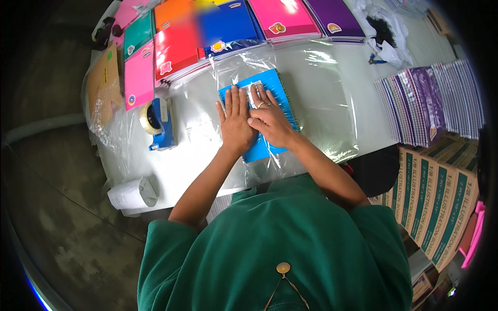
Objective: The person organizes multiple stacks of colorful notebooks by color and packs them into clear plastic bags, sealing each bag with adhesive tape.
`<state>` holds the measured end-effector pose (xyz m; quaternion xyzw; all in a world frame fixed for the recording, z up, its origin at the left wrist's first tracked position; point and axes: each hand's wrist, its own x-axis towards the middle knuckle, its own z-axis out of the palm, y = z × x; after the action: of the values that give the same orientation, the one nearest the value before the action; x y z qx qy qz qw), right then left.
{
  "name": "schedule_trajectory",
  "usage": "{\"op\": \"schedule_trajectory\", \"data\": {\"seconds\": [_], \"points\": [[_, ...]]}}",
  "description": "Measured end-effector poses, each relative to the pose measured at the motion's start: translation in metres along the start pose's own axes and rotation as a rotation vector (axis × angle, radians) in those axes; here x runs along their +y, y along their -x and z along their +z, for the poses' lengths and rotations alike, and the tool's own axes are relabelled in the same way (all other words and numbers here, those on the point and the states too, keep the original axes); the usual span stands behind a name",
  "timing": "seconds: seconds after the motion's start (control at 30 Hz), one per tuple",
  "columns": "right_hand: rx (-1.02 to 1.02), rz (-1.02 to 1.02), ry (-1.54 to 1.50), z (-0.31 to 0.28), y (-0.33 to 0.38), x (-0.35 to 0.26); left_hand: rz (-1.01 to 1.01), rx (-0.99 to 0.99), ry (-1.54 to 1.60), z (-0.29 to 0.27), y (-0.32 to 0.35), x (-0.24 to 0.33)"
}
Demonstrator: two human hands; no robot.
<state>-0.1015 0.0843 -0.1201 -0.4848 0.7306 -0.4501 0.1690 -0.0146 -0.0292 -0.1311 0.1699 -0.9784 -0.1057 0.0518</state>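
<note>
A bright blue spiral notebook (261, 151) lies tilted on the table under a sheet of clear plastic film (327, 111). My left hand (236, 122) rests flat on its left part, fingers stretched out and pointing away from me. Beside it my right hand (272, 118), with a ring on one finger, presses on the notebook's middle, its fingers spread. The thumb of the right hand reaches the edge of the left. A small white patch shows on the cover between the fingertips. The film spreads well past the notebook to the right.
Stacks of colored spiral notebooks, including a red one (176, 49), line the far side. A blue tape dispenser (165, 124) stands left, behind a white roll (133, 194). Notebooks with spines up (410, 106) sit right, near cardboard boxes (436, 197). A white plastic bag (399, 36) lies far right.
</note>
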Motion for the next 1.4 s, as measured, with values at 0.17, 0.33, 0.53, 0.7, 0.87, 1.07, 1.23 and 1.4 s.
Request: {"op": "schedule_trajectory", "data": {"seconds": [0.17,0.33,0.53,0.7,0.87,1.07,1.23,1.4], "points": [[-0.195,-0.058,0.107,-0.003,-0.015,0.004,0.033,-0.032,-0.037,-0.001,-0.002,0.0],[-0.412,0.057,-0.002,-0.02,-0.026,0.013,-0.133,-0.011,-0.064,-0.007,0.044,0.048],[-0.546,0.107,0.218,-0.027,-0.032,-0.015,0.464,-0.274,0.575,-0.028,0.113,0.047],[-0.68,0.138,0.319,-0.031,-0.043,-0.017,0.174,0.328,0.334,-0.045,0.077,0.054],[-0.681,0.075,0.284,-0.031,-0.04,-0.011,0.228,-0.324,0.94,-0.063,0.102,0.045],[-0.67,0.093,0.353,-0.029,-0.047,-0.022,-0.662,0.585,0.177,-0.091,0.108,-0.203],[-0.565,0.172,0.31,-0.033,-0.048,-0.027,-1.05,-0.282,0.965,-0.128,0.079,-0.229],[-0.519,0.244,0.261,-0.037,-0.048,-0.031,-0.663,0.05,1.66,-0.101,0.117,-0.23]]}}
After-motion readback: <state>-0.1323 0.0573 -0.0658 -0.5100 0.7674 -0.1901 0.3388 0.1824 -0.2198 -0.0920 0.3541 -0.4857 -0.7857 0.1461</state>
